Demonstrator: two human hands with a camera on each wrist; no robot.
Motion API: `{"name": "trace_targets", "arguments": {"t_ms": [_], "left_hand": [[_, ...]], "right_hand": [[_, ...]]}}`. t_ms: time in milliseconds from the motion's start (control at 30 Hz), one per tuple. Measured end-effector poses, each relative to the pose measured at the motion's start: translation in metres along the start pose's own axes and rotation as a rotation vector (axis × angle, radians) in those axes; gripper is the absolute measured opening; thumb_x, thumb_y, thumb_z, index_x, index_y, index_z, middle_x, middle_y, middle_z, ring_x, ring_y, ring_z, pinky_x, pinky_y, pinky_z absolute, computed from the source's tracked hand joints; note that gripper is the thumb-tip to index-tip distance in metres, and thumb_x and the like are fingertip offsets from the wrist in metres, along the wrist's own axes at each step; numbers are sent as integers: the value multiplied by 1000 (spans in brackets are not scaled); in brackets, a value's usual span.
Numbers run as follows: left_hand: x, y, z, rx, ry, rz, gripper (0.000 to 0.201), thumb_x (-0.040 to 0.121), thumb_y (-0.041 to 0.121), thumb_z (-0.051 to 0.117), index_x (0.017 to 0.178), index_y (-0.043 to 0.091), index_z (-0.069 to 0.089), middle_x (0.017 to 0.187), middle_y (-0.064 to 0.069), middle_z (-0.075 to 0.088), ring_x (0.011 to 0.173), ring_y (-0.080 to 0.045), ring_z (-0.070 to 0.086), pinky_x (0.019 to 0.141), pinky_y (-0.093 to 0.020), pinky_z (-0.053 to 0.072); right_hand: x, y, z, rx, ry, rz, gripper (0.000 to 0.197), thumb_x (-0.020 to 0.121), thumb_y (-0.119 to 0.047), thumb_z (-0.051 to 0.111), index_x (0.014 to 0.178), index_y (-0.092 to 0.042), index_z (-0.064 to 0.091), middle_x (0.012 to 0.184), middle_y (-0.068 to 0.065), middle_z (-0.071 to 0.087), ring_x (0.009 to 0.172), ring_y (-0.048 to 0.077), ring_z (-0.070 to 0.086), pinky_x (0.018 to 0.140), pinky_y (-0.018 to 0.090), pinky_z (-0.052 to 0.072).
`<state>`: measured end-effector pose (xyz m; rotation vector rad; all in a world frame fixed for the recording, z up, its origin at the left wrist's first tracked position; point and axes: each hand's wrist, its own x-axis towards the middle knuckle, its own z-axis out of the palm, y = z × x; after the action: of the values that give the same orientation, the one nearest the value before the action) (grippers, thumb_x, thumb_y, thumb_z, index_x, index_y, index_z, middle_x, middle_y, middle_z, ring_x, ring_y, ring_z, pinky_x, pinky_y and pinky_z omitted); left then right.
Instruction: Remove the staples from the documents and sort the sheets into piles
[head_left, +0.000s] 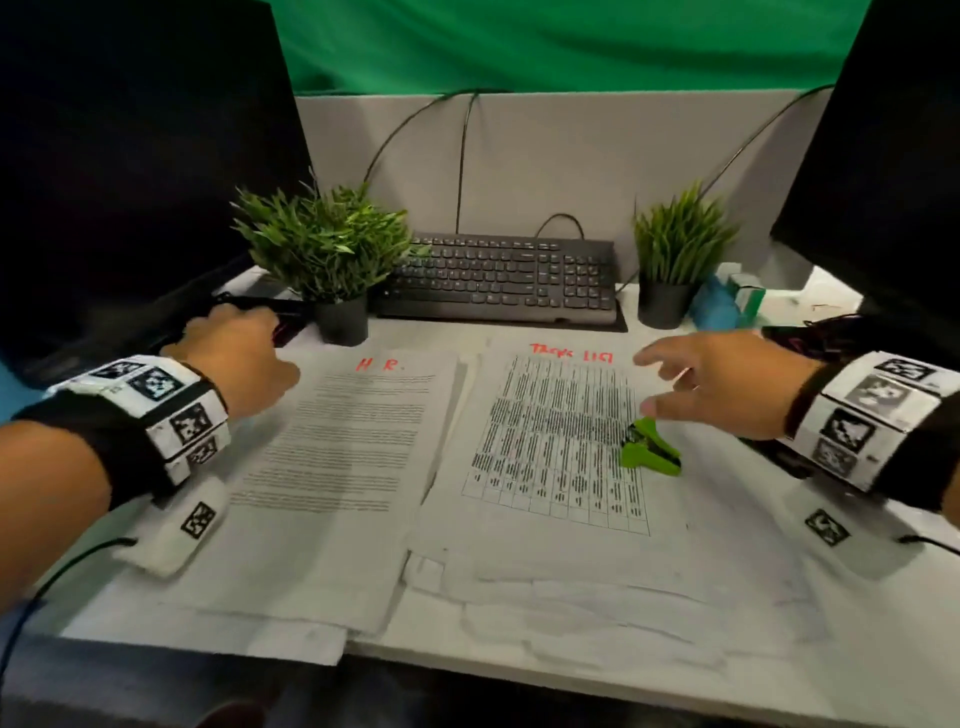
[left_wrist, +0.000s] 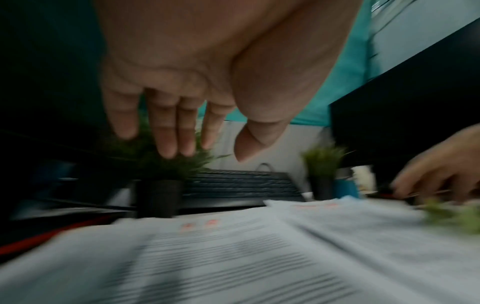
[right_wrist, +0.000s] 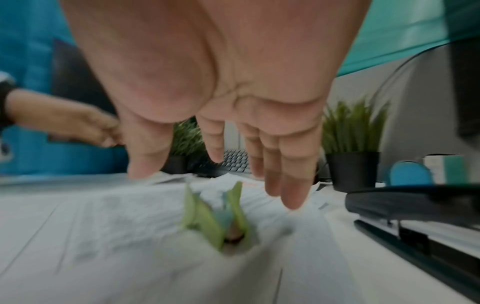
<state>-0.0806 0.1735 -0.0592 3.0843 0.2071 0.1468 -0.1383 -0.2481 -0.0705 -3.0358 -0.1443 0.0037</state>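
Note:
Two paper piles lie on the white desk. The left pile (head_left: 332, 467) has text under a red "H R" heading; the right pile (head_left: 556, 441) is a table sheet headed in red. A green staple remover (head_left: 649, 449) lies on the right pile's right side, also in the right wrist view (right_wrist: 215, 218). My right hand (head_left: 722, 384) hovers just above it, fingers (right_wrist: 293, 185) spread and straight, holding nothing. My left hand (head_left: 234, 353) hangs over the left pile's far left corner, fingers (left_wrist: 166, 131) straight and empty.
A black keyboard (head_left: 498, 275) sits behind the papers between two potted plants (head_left: 327, 249) (head_left: 675, 244). Dark monitors (head_left: 130, 156) (head_left: 883, 156) flank the desk. A black stapler (right_wrist: 420, 216) lies right of the right pile. Small boxes (head_left: 743, 296) stand by the right plant.

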Motion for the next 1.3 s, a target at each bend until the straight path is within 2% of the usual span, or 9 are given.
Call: {"name": "trace_targets", "arguments": {"t_ms": [100,233,433,567,667,800,1033,1167,1300], "left_hand": [[-28,62,-8,-26,-101,326,40,91,44,58,123,19,65,123,-9,64,112,-31,60,94,-35,49],[-60,129,19,-97,-474,410,48,95,52,53,103,8,71,108,-9,74,101,-26,68,93,-36,55],[-60,155,44,-30,-365,250,36,88,51,66,82,19,51,81,4,55,76,-14,54,57,-23,40],[-49,156,41,-115,-363,183,31,84,39,74,86,13,57,76,2,56,73,-15,58,59,-23,45],[-47,157,35,-155,-314,235,26,92,30,66,76,14,52,74,1,51,70,-15,51,53,-24,36],[-51,154,25,-23,-168,336,25,101,31,53,80,17,51,79,0,52,80,-22,54,64,-28,38],[-64,155,19,203,76,508,27,106,33,36,81,24,43,71,4,45,74,-23,54,66,-31,40],[-61,146,8,-231,118,481,35,105,34,43,75,18,49,71,-1,56,72,-26,56,64,-33,44],[-67,126,-1,-747,142,442,23,102,23,57,81,12,62,67,2,56,58,-13,47,54,-28,36]], "right_hand": [[-13,-29,16,-129,-325,-106,73,84,-69,58,148,-44,34,139,-5,48,125,19,51,107,38,42],[-15,-35,25,-255,-302,-143,37,96,-48,55,129,-31,57,129,-3,55,115,16,52,88,26,39],[-22,-22,24,-216,-261,-123,33,93,-46,60,124,-36,62,123,-5,58,111,16,55,98,35,47],[-26,-19,25,-146,-232,-114,34,93,-44,62,126,-37,63,126,-7,59,113,14,55,99,31,46],[-24,-13,24,-35,-209,-72,31,91,-44,64,121,-37,66,120,-13,61,108,11,56,96,27,46],[-21,4,25,265,-176,53,19,85,-42,73,104,-43,70,107,-11,72,95,9,65,89,25,52],[-25,14,27,307,-207,71,30,83,-44,76,113,-43,72,112,-15,69,101,8,62,95,28,51],[-25,19,15,447,-117,122,36,84,-31,78,118,-34,70,111,-10,68,96,10,64,83,18,49],[-24,30,-10,1262,56,341,40,82,-3,76,115,-20,61,98,6,70,83,20,68,75,32,58]]}}
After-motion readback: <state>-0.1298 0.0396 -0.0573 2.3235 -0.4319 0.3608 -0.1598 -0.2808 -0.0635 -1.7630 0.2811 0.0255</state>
